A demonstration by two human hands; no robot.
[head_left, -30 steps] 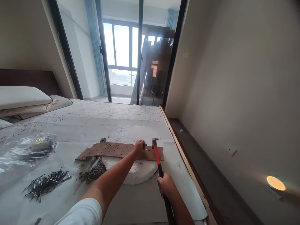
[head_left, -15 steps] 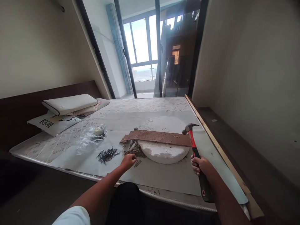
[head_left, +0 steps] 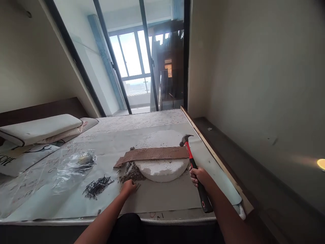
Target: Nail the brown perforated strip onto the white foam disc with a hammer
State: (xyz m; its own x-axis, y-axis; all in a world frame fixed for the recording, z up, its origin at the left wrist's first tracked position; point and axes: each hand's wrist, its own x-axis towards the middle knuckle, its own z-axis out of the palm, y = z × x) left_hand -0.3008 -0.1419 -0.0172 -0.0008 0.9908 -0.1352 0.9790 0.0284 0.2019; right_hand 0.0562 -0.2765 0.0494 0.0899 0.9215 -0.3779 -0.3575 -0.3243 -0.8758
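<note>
My right hand [head_left: 199,178] is wrapped round the black and red handle of a claw hammer [head_left: 190,154], its steel head up beside the right end of a brown board. That board [head_left: 154,154], dotted with small holes, lies across a white round slab [head_left: 162,171]. My left hand [head_left: 129,187] is low and closed, at the edge of a heap of grey-brown rubble [head_left: 132,173]. Just right of its fingers lie a few loose nails [head_left: 137,187]. Whatever those fingers hold is hidden. A pile of dark nails [head_left: 98,186] lies to the left.
Everything rests on a sheet-covered mattress [head_left: 122,135]. A clear plastic bag [head_left: 76,166] sits at the left, with pillows [head_left: 45,128] beyond it. A wooden strip [head_left: 213,152] runs along the right edge near the wall. Glass sliding doors [head_left: 122,61] stand at the back.
The view has turned right, so everything sits further left in the picture. My left hand stays by the loose nails, and my right hand still holds the hammer near the board's right end.
</note>
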